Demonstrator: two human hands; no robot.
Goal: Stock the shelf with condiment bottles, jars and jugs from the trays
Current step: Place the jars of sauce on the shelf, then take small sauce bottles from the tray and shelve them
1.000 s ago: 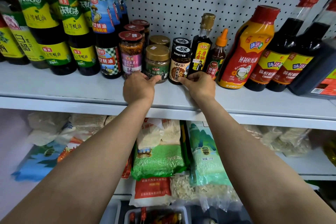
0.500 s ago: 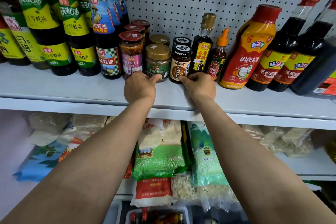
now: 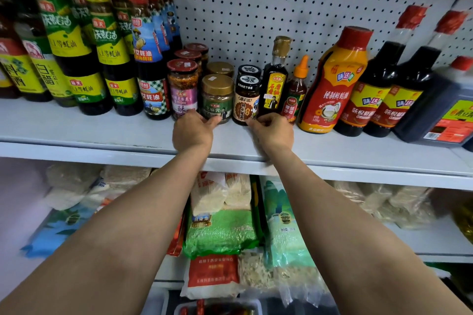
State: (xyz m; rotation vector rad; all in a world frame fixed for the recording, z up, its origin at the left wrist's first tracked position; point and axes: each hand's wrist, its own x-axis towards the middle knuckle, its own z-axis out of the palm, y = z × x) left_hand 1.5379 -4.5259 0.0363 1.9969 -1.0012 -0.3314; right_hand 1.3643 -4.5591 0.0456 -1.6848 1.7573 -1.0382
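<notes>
On the grey shelf a gold-lid jar of sesame paste stands beside a black-lid jar with a brown label. My left hand rests on the shelf in front of the gold-lid jar, and its thumb and curled fingers pinch the jar's base. My right hand pinches the base of the black-lid jar the same way. Both jars stand upright in the front row, each with a matching jar behind it. The fingertips are mostly hidden behind the knuckles.
Red-lid chilli jars and tall oyster sauce bottles stand to the left. A slim dark bottle, an orange squeeze bottle and soy bottles stand to the right. Bagged grains fill the lower shelf. A white tray lies below.
Both hands stay at the bases of the same two jars. Only the view has shifted slightly.
</notes>
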